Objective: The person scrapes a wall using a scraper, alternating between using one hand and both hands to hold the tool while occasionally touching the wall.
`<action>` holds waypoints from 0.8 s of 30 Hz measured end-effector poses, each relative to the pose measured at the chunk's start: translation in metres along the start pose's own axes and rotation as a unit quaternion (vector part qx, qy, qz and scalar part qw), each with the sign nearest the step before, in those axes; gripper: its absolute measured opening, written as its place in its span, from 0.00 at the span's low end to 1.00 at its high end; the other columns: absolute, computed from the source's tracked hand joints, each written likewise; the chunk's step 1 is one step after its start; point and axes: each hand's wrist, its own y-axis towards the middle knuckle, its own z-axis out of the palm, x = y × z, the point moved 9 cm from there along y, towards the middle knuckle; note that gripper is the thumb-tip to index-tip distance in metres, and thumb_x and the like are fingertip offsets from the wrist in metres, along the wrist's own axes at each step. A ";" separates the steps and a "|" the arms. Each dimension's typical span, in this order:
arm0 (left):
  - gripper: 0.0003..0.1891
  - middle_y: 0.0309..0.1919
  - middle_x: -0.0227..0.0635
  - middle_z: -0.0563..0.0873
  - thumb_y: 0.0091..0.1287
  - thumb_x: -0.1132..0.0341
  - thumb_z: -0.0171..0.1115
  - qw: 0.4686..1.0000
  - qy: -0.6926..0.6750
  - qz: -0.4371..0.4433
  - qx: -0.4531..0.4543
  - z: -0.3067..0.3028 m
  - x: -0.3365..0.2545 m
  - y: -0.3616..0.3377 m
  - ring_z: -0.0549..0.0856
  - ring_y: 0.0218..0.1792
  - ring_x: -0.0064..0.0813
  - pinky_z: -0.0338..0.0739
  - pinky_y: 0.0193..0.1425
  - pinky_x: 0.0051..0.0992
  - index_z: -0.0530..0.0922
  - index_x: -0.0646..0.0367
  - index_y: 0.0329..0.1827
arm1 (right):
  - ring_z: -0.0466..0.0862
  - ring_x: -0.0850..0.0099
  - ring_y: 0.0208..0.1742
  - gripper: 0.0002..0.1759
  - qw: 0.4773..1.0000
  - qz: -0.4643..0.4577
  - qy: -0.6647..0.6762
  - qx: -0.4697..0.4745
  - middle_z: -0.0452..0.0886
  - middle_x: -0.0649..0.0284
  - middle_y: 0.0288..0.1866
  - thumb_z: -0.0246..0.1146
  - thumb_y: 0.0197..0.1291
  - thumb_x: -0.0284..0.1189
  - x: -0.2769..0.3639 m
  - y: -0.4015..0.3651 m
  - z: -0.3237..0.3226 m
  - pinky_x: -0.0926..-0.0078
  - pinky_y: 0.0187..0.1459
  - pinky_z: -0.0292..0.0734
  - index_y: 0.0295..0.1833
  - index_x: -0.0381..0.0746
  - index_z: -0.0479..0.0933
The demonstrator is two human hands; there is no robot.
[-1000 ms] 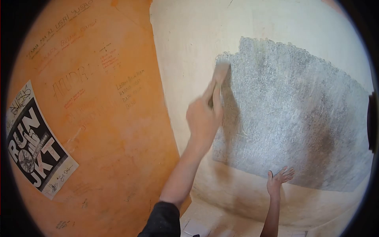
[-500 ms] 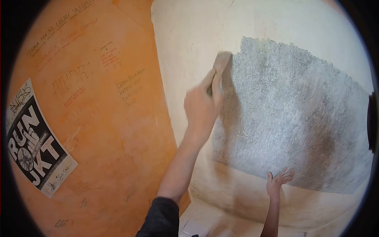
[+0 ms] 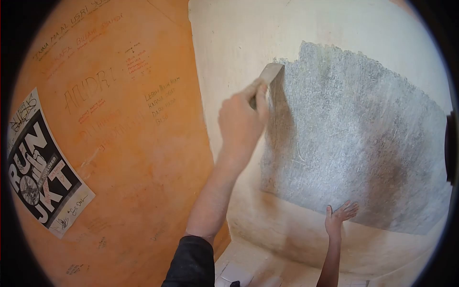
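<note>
My left hand (image 3: 243,115) is closed round a flat metal scraper (image 3: 274,72), its thumb and fingers gripping the handle part. The blade lies against the wall at the upper left edge of a rough grey patch (image 3: 344,129), where the grey meets cream paint (image 3: 234,43). A shadow falls on the wall below the blade. Lower right, my right hand (image 3: 338,217) is spread open over the lower edge of the grey patch, thumb to the left, holding nothing.
An orange wall (image 3: 143,167) with handwriting stands at the left and meets the cream wall in a corner. A black and white poster (image 3: 45,172) hangs on it. Pale tiles (image 3: 236,272) show at the bottom. A dark object (image 3: 451,148) sits at the right edge.
The view has shifted slightly. My left hand and the scraper have moved a little left relative to the grey patch, and the blade is tilted more. My right hand stays spread in about the same place.
</note>
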 end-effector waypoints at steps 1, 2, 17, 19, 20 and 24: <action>0.17 0.27 0.55 0.85 0.72 0.57 0.56 1.000 0.003 -0.002 0.005 0.000 0.003 -0.001 0.87 0.30 0.50 0.80 0.36 0.39 0.85 0.55 0.54 | 0.22 0.32 0.79 0.56 1.000 0.002 0.005 0.000 0.20 0.30 0.79 0.57 0.68 0.51 0.001 -0.002 0.000 0.30 0.72 0.17 0.80 0.32 0.29; 0.17 0.27 0.54 0.85 0.72 0.57 0.56 1.000 -0.018 0.000 0.006 0.000 0.008 -0.004 0.87 0.30 0.50 0.80 0.36 0.39 0.86 0.55 0.54 | 0.22 0.32 0.79 0.56 1.000 0.004 0.005 0.006 0.20 0.30 0.79 0.57 0.68 0.51 0.002 -0.004 0.001 0.30 0.72 0.17 0.80 0.32 0.29; 0.18 0.31 0.55 0.86 0.73 0.57 0.55 0.999 -0.008 0.048 -0.018 0.011 0.000 0.001 0.88 0.33 0.50 0.81 0.40 0.39 0.85 0.57 0.55 | 0.21 0.33 0.79 0.55 1.000 -0.001 0.015 0.010 0.20 0.32 0.79 0.56 0.69 0.51 -0.004 -0.003 0.003 0.30 0.72 0.16 0.80 0.33 0.28; 0.18 0.34 0.54 0.87 0.72 0.56 0.56 1.000 -0.005 0.013 0.015 0.019 0.017 -0.022 0.89 0.36 0.50 0.81 0.42 0.38 0.85 0.58 0.55 | 0.21 0.33 0.79 0.55 1.000 0.000 0.016 0.008 0.20 0.32 0.79 0.56 0.69 0.51 -0.003 -0.003 0.005 0.30 0.72 0.16 0.80 0.33 0.28; 0.18 0.33 0.54 0.87 0.72 0.57 0.57 0.999 -0.038 0.038 -0.009 0.022 0.020 -0.024 0.88 0.36 0.50 0.81 0.41 0.38 0.85 0.57 0.55 | 0.21 0.33 0.79 0.55 1.000 0.005 0.019 0.004 0.20 0.32 0.79 0.56 0.69 0.51 -0.002 -0.004 0.006 0.30 0.72 0.16 0.80 0.33 0.28; 0.17 0.32 0.53 0.87 0.72 0.58 0.57 0.999 -0.036 0.013 -0.004 0.009 -0.002 0.007 0.89 0.34 0.47 0.81 0.39 0.35 0.85 0.57 0.54 | 0.21 0.33 0.79 0.55 1.000 -0.016 -0.006 -0.023 0.21 0.32 0.79 0.56 0.69 0.51 -0.002 0.001 0.001 0.30 0.72 0.17 0.80 0.33 0.28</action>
